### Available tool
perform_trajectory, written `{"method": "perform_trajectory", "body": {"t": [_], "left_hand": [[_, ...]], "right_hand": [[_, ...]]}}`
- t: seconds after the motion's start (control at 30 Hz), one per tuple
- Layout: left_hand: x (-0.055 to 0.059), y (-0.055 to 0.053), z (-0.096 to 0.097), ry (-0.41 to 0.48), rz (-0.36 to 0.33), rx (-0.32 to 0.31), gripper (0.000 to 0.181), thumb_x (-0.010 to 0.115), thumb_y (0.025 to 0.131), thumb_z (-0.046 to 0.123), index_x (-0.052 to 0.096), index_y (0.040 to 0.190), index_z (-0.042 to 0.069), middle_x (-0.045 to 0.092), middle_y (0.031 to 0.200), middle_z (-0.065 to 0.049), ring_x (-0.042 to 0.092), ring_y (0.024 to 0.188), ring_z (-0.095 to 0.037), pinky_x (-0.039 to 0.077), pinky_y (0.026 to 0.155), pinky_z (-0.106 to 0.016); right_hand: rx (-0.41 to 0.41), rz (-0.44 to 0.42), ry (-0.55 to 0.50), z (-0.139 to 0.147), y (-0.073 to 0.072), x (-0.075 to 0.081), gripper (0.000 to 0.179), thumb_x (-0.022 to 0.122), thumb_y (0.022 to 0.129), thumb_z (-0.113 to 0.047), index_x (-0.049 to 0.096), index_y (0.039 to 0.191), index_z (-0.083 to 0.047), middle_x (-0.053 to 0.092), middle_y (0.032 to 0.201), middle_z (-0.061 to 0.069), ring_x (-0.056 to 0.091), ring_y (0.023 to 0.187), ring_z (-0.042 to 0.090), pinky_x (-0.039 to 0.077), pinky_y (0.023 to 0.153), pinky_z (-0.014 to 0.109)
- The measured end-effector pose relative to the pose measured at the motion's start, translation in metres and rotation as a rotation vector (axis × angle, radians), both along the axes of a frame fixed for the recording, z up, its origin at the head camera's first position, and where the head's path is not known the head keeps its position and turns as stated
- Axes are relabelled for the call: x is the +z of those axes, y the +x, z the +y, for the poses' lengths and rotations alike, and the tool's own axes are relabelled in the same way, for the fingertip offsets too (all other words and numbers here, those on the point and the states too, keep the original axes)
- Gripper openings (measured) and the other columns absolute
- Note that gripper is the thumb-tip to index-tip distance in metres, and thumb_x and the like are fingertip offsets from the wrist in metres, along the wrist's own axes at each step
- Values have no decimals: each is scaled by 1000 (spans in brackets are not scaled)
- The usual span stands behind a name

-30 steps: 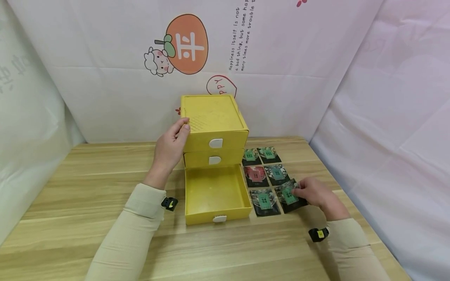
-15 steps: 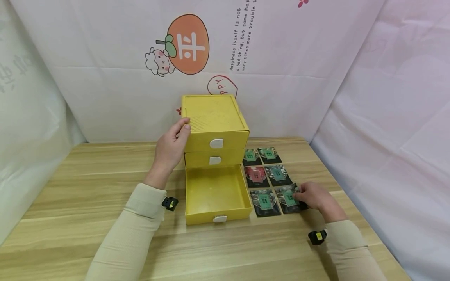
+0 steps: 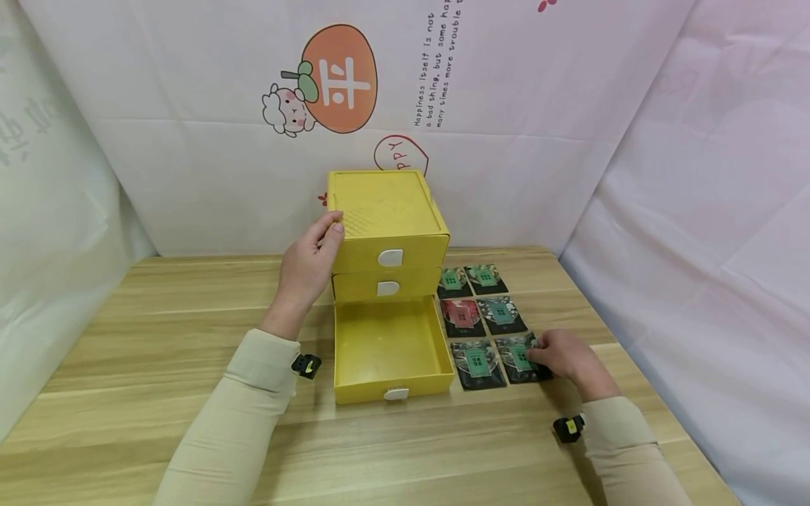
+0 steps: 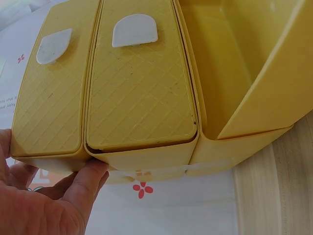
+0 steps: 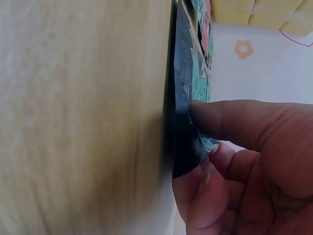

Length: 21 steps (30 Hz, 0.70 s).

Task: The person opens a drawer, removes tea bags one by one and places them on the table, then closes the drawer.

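Note:
A yellow three-drawer storage box (image 3: 387, 204) stands on the table, its bottom drawer (image 3: 394, 383) pulled out with a bare floor showing. My left hand (image 3: 308, 263) grips the box's top left edge near the front; in the left wrist view, thumb and fingers sit around that corner. At the right, my right hand (image 3: 572, 358) pinches the outer edge of a black sachet with a green label (image 3: 520, 358). In the right wrist view the thumb presses the sachet's (image 5: 183, 98) printed face, with fingers beneath its edge. That sachet lies nearly flat, closest to me in the right column.
More sachets lie in two columns right of the box: a red-labelled one (image 3: 462, 318), a teal-labelled one (image 3: 502, 314) and several green-labelled ones, such as the near left sachet (image 3: 479, 365). A printed cloth (image 3: 506, 190) hangs behind the wooden table (image 3: 190, 309).
My right hand has lowered the sachet's raised edge toward the table, so it now lies flatter. The left hand has kept its grip on the box.

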<state>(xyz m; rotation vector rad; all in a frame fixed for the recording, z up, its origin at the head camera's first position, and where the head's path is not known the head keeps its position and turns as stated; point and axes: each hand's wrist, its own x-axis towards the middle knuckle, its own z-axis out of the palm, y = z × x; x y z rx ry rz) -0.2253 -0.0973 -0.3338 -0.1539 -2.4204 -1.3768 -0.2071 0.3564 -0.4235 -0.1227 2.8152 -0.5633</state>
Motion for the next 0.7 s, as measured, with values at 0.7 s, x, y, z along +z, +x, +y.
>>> {"method": "perform_trajectory", "body": {"t": [0.7], "left_hand": [[0,1,1,7,-17,-1,54,41,109,56,54,154,29,62,149,-5,60,132,-29,49,104,-54]], "right_hand": [[-41,-21,3,0,4,-3,46,67,96,-31,42,59,-18,39,56,-6,38,53,14,32,53,30]]}}
